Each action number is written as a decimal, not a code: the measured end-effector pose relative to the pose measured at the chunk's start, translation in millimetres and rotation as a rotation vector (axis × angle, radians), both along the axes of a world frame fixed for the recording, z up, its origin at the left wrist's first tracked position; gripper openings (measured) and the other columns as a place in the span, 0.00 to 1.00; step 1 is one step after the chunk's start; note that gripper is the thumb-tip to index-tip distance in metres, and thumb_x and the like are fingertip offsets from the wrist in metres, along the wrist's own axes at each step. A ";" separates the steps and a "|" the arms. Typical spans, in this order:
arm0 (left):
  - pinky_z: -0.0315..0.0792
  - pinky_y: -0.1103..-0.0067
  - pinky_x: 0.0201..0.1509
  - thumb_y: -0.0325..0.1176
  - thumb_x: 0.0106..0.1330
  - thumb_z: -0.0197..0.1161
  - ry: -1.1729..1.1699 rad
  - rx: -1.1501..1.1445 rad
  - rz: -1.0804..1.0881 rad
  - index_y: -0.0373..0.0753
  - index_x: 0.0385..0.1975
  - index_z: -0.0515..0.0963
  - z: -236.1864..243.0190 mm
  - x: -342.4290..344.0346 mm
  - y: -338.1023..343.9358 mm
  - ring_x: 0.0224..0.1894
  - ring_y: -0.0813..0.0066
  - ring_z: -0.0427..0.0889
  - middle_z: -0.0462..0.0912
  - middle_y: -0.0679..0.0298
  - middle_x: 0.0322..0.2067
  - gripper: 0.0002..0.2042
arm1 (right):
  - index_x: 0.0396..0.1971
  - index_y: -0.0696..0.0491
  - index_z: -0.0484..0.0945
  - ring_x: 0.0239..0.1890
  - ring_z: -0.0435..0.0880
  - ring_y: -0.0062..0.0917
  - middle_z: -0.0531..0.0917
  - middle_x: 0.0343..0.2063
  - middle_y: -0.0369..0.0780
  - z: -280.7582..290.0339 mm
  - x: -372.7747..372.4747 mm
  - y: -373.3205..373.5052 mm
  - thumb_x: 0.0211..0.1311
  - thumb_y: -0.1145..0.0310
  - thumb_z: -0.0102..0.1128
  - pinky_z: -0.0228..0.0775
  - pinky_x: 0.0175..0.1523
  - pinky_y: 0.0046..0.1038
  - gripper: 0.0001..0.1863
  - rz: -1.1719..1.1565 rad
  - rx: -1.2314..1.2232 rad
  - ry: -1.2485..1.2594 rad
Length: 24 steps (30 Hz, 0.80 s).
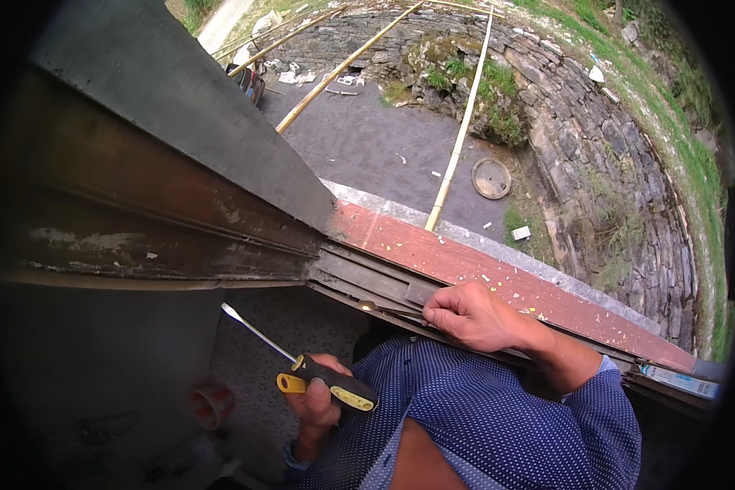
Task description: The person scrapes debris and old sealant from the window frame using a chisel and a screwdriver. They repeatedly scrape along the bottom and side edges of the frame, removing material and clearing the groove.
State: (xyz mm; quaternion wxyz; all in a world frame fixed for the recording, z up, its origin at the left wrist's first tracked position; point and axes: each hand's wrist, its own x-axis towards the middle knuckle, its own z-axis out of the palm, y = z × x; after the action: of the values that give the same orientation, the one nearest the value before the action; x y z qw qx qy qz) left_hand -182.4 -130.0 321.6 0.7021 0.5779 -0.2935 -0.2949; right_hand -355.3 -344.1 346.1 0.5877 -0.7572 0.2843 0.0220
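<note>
My left hand point(320, 404) is closed round a screwdriver point(335, 384) with a black and yellow handle, its bare metal shaft slanting up and to the left. A yellow end with a hole point(289, 383) shows beside that handle; whether it is a second tool I cannot tell. Over the window's metal track point(343, 273), my right hand point(469, 317) pinches a thin dark metal strip point(396, 310) with a round, brass-coloured end. A flat grey piece point(420, 292) lies by its fingertips; whether they touch it is unclear.
A brown window frame point(163, 204) stands on the left. Beyond the track runs a red sill point(433, 253) with pale chips scattered on it. A blue and white packet point(678, 380) lies at the track's right end. Outside are bamboo poles point(465, 122) and a stone wall point(580, 155). Indoors, a red and white bucket point(212, 406) stands low on the left.
</note>
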 end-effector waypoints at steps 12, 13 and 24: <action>0.72 0.79 0.28 0.43 0.62 0.56 0.092 0.059 0.024 0.30 0.28 0.77 -18.6 -4.7 7.7 0.23 0.75 0.78 0.79 0.60 0.21 0.18 | 0.28 0.63 0.80 0.33 0.82 0.53 0.81 0.27 0.58 -3.3 33.7 11.8 0.62 0.68 0.51 0.74 0.41 0.45 0.13 -0.018 -0.168 0.012; 0.72 0.79 0.28 0.43 0.63 0.56 0.089 0.066 0.022 0.30 0.29 0.77 -21.0 -4.9 8.5 0.23 0.75 0.77 0.79 0.60 0.21 0.18 | 0.28 0.63 0.80 0.33 0.82 0.54 0.81 0.26 0.58 -4.0 37.8 12.8 0.61 0.69 0.50 0.74 0.41 0.45 0.13 -0.016 -0.168 0.005; 0.71 0.78 0.28 0.42 0.64 0.55 0.029 0.054 -0.001 0.30 0.28 0.76 -28.0 -3.8 7.0 0.23 0.74 0.77 0.78 0.61 0.21 0.17 | 0.28 0.64 0.81 0.31 0.83 0.51 0.81 0.24 0.57 -32.2 88.6 27.0 0.60 0.70 0.49 0.75 0.40 0.43 0.14 -0.131 -0.069 -0.081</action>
State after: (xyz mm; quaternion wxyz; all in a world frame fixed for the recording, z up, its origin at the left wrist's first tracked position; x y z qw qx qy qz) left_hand -186.2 -123.1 293.7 0.6902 0.5921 -0.2755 -0.3117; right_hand -266.7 -317.1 313.8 0.5722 -0.7571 0.3100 -0.0571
